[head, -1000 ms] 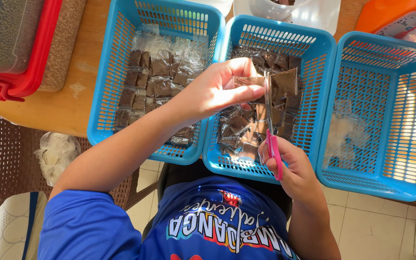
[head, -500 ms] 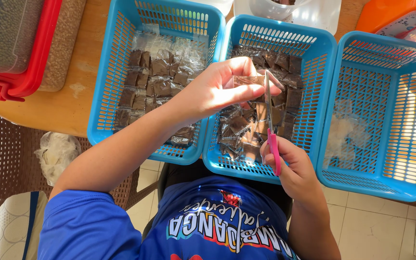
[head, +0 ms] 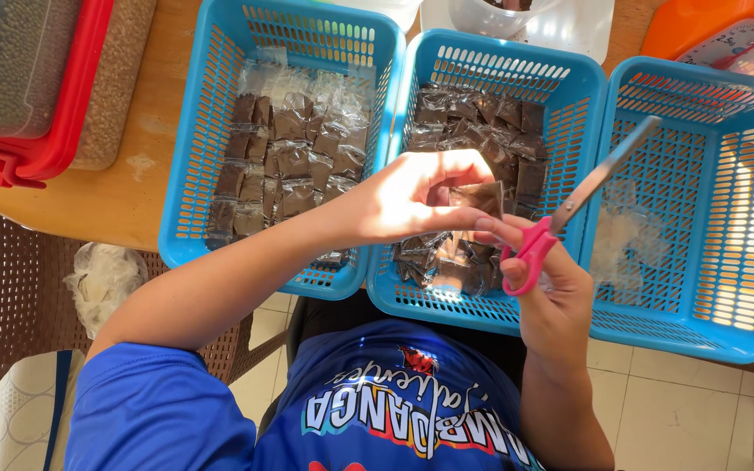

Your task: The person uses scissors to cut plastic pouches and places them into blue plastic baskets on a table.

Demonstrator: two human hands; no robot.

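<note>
My left hand (head: 412,196) pinches a small clear packet of brown powder (head: 482,197) above the middle blue basket (head: 569,96). My right hand (head: 547,288) grips pink-handled scissors (head: 569,209), whose blades slant up to the right, away from the packet. The fingertips of both hands meet at the packet. The middle basket holds several brown packets, and the left blue basket (head: 194,174) holds several more laid in rows.
The right blue basket (head: 743,218) holds clear plastic scraps. A red-rimmed container (head: 54,131) stands at the far left of the wooden table (head: 133,192). An orange scale (head: 726,39) sits at the top right, and a crumpled plastic bag (head: 102,279) lies below the table edge.
The scissors have swung from upright beside the packet to slanting up and right. My left hand has turned the packet and keeps hold of it.
</note>
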